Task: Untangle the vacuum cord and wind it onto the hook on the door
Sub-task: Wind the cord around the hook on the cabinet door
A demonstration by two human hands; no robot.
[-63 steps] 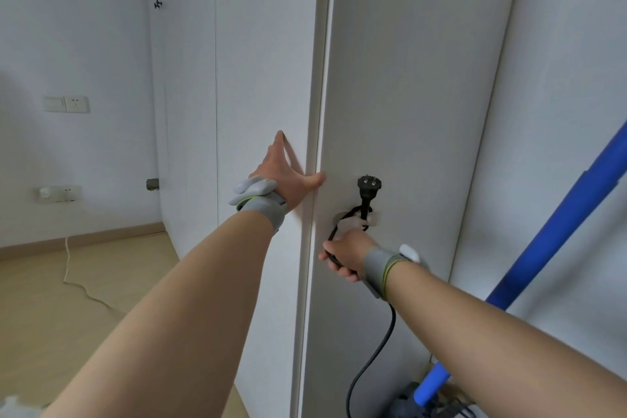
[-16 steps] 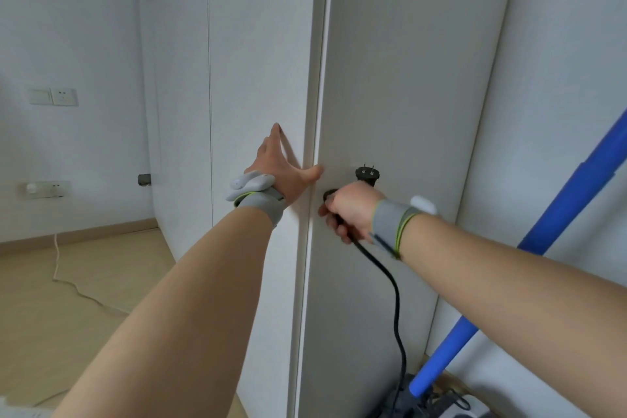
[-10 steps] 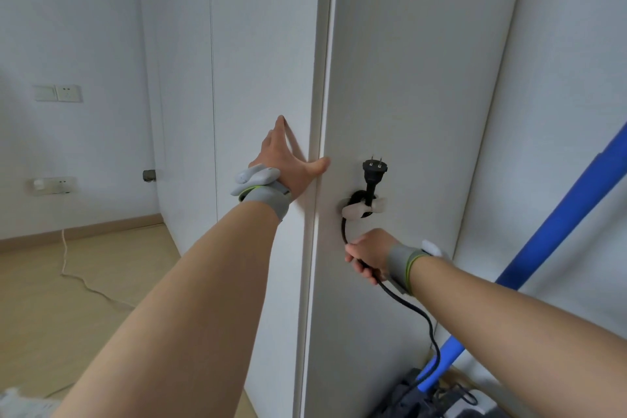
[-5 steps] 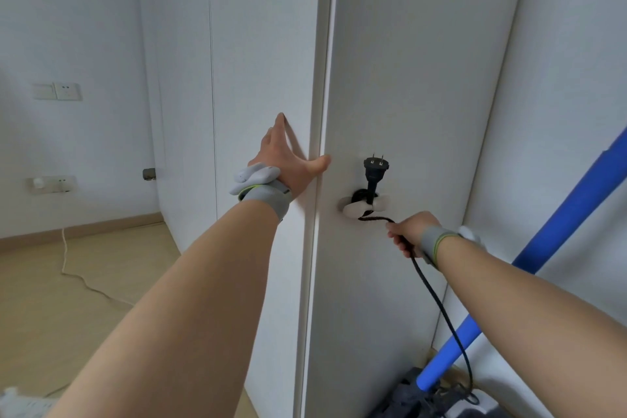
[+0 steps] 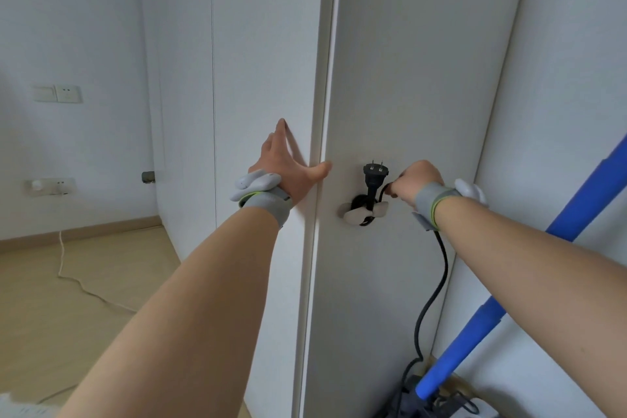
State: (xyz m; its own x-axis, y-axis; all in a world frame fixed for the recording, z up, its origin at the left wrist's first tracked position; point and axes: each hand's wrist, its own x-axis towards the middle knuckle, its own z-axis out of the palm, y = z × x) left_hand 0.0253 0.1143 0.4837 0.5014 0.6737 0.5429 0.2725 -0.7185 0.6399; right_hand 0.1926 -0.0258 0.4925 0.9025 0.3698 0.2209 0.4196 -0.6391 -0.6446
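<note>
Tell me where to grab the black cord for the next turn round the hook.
Grip the cord on the loose stretch hanging below the right hand, coming from the right. It hangs slack and clear there; at the hook it is wound close under the upright plug.

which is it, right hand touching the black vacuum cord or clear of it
Touching. The head view shows the right hand pinching the black vacuum cord with curled fingers, just right of the black plug above the white door hook.
</note>
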